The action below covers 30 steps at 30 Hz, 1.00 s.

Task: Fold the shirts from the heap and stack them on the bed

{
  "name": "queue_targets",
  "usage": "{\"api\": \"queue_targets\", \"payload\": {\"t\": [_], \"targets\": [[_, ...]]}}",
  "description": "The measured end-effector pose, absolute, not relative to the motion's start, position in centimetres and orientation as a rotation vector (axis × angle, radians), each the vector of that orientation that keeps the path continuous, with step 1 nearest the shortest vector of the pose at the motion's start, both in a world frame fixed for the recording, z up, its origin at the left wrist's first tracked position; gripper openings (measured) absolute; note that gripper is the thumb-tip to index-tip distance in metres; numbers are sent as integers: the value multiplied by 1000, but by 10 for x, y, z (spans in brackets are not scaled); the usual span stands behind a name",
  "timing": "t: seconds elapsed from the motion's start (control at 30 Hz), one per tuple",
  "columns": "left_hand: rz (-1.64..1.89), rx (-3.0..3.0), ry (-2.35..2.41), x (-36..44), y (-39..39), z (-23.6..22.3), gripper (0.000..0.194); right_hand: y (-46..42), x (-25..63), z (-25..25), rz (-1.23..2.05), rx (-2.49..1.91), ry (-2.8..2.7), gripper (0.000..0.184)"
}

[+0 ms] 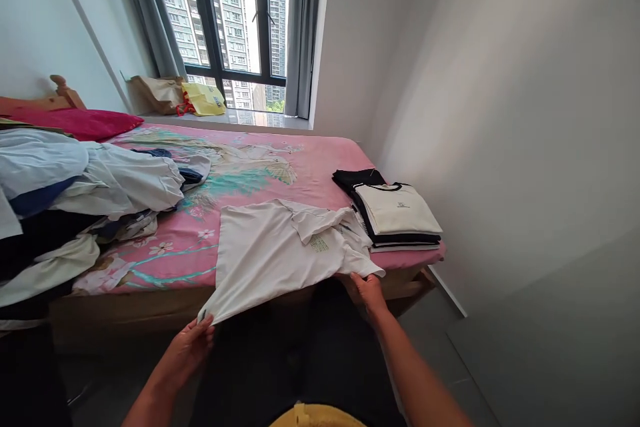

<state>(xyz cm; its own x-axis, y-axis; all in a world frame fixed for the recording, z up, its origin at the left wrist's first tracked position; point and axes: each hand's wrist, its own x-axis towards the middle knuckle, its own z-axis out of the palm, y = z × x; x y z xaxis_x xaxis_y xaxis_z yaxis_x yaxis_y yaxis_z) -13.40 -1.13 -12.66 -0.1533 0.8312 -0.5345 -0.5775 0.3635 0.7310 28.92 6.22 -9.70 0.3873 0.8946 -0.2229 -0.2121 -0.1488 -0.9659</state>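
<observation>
Our left hand (194,340) pinches one corner of the shirt (265,250) at its 7 o'clock, while our right hand (369,293) grips the near edge at 4 o'clock. We hold that side out past the edge of the bed (325,163), where most of the shirt lies; a hard pull toward 6 o'clock could drag it off. Close by at 2 o'clock, a folded stack (400,211) could topple if snagged. A loose pile (120,180) lies at 9.

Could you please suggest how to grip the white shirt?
I'd grip the white shirt at both ends of its near edge, from the front of the bed: it lies spread with that edge overhanging, left hand at one corner, right hand by a sleeve.
</observation>
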Motion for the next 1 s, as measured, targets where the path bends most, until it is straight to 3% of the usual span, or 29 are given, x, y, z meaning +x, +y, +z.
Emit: {"api": "queue_targets", "payload": {"t": [0.17,0.43,0.83,1.0], "targets": [[1321,253,1170,-143,-10,-124,23,57,303,-85,1055,-1358,-737,33],[1116,173,1112,-126,-15,-120,24,52,287,-101,1586,-1000,-298,30],[1102,263,1277,-120,-4,-113,27,73,271,-111,1335,-1100,-289,42],[1158,233,1186,-110,-15,-117,31,63,269,-111,1225,-1107,-166,34]]}}
